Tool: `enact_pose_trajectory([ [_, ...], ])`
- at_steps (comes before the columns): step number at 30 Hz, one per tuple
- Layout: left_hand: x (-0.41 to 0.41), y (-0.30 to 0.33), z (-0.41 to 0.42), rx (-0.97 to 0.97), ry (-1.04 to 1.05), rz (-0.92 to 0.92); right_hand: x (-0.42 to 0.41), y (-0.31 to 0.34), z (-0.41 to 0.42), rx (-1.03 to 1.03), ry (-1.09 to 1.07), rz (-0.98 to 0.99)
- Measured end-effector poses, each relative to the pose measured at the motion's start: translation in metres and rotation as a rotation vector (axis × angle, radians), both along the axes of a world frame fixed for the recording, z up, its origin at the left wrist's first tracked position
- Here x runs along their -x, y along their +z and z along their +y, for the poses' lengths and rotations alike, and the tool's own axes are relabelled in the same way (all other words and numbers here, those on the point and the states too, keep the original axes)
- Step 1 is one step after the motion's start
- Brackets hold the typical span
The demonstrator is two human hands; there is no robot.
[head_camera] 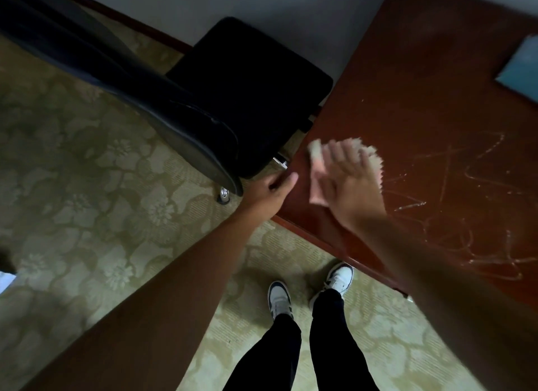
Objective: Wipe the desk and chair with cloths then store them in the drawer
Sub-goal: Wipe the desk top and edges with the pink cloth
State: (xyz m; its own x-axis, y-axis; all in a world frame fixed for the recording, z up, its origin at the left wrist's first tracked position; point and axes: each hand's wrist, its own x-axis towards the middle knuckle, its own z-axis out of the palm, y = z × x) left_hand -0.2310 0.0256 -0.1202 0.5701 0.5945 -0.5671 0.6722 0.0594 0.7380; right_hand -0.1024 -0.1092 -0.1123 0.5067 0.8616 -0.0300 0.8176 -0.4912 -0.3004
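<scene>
Desk wipe, head view: cloth at desk's near-left corner.
Desk (422, 105) fills 2 o'clock; black chair (233, 99) at 11, alongside. Right hand (346, 184), fingers spread flat, presses pale cloth (316, 169) on desk, blurred. Left hand (270, 186) rests relaxed at desk edge.

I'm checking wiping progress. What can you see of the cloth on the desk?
The cloth is pale pink-beige, thin and soft-looking, with a zigzag-cut edge showing past the fingers. It lies flat near the corner of the reddish-brown desk, blurred by motion. The right hand presses on it with straight, spread fingers, covering its middle. Pale scribbled streaks remain beside it.
</scene>
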Motion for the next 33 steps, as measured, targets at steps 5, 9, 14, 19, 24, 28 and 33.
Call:
enact_pose_trajectory([
  [5, -0.045, 0.009, -0.012, -0.181, -0.073, 0.091, -0.04, 0.002, 0.015, 0.021, -0.127, -0.042],
  [9, -0.074, 0.01, -0.012, -0.295, -0.067, 0.251, -0.01, 0.0, -0.008, -0.032, 0.085, 0.016],
  [14, -0.081, 0.002, -0.026, -0.617, -0.061, 0.232, -0.135, -0.001, 0.028, -0.023, -0.185, 0.047],
  [19, -0.084, 0.003, -0.026, -0.64, -0.016, 0.254, -0.109, -0.008, 0.025, -0.025, 0.045, 0.001],
  [24, -0.085, 0.013, -0.032, -0.61, 0.043, 0.21, -0.072, 0.003, -0.044, -0.094, 0.401, 0.153],
  [28, -0.084, 0.011, -0.034, -0.604, 0.071, 0.18, -0.164, 0.002, 0.012, -0.055, 0.113, 0.02],
  [33, -0.081, 0.011, -0.037, -0.62, 0.126, 0.144, -0.09, -0.005, 0.029, -0.071, 0.264, -0.097],
])
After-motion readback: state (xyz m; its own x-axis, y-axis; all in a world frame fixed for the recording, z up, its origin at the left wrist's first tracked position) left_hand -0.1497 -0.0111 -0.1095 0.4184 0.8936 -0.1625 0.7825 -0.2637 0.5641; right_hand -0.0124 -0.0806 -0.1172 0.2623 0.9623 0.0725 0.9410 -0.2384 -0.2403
